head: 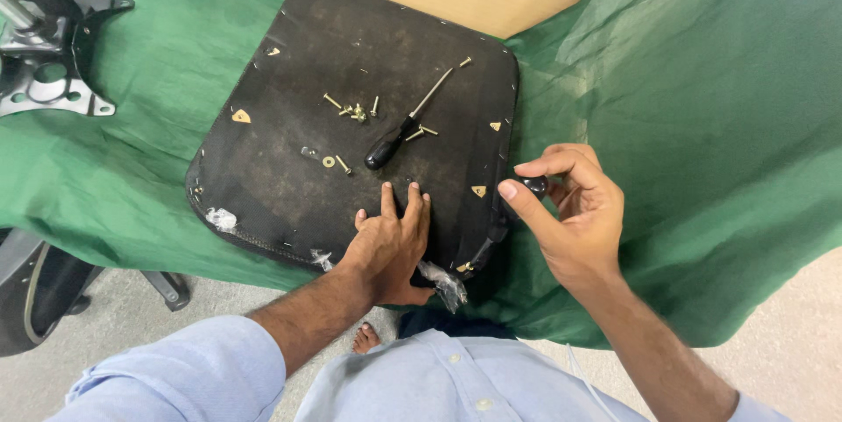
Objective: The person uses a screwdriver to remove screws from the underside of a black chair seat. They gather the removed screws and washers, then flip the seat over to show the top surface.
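Covering table: green cloth, seat base

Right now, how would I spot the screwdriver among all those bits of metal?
Find the dark, square seat panel lying upside down on the green cloth. Near its middle, just beyond the left hand, lies the screwdriver. Unlike the small brass-coloured screws scattered around it, it is long, with a black handle and a thin silver shaft.

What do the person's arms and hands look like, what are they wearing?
Both hands, the left hand and the right hand, are bare: no gloves, rings or watch show. Each arm wears a light blue sleeve pushed up, leaving the forearms uncovered. The sleeves belong to a light blue buttoned shirt.
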